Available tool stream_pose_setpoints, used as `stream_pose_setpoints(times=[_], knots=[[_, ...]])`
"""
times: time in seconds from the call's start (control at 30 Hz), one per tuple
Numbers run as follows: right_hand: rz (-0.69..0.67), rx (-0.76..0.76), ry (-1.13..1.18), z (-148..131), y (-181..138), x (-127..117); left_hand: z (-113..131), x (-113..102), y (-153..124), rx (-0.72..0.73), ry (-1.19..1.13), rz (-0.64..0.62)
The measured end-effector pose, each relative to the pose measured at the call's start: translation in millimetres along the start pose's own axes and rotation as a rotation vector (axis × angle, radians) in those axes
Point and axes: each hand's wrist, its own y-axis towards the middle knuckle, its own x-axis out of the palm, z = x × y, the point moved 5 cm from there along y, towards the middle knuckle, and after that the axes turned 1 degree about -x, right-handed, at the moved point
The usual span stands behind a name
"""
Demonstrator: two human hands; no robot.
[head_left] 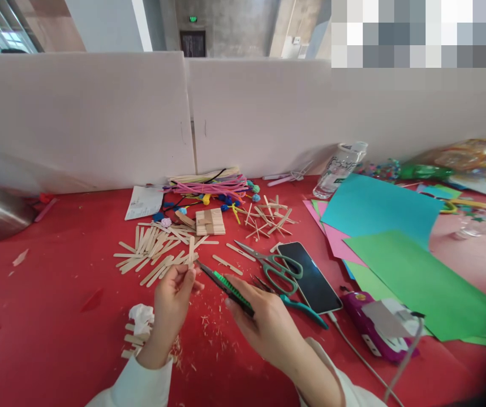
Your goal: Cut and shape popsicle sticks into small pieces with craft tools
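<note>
My left hand point(170, 308) is closed on a thin wooden craft stick point(191, 251), held upright by its lower end above the red table point(56, 316). My right hand point(263, 325) grips a green and black utility knife point(226, 285), with the blade tip pointing up-left toward the stick's lower part. Wood shavings point(213, 330) lie scattered on the cloth under both hands. A loose pile of craft sticks point(153, 254) lies just behind my left hand.
Green-handled scissors point(274, 265) and a black phone point(310, 277) lie right of the knife. A purple glue gun point(378, 330), coloured paper sheets point(395, 237), a plastic bottle point(340, 167), pipe cleaners point(217, 186), a small stick block point(210, 221) and a crumpled tissue point(141, 316) surround them. White partitions point(81, 118) close the back.
</note>
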Motion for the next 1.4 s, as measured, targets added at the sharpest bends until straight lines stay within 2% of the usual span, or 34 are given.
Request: stream_pose_setpoints(times=[0.23,0.5,0.73,1.1,1.4], knots=[[0.034,-0.048,0.047,-4.4,-1.9,-6.7,8.5,1.3,-2.1,0.002,0.059,0.029],[0.054,-0.085,-0.048,-8.0,-2.9,-7.4,12.4,1.4,-7.4,0.065,0.082,0.024],[0.001,-0.057,0.043,-9.7,-4.2,-5.4,11.7,-0.7,-7.2,0.075,0.098,0.047],[0.040,-0.046,0.056,-7.1,-4.7,-3.4,7.9,-1.0,-5.4,0.061,0.084,0.031],[0.025,-0.020,0.059,-9.4,-5.7,-2.6,4.9,-5.1,-6.9,0.151,0.214,0.031]])
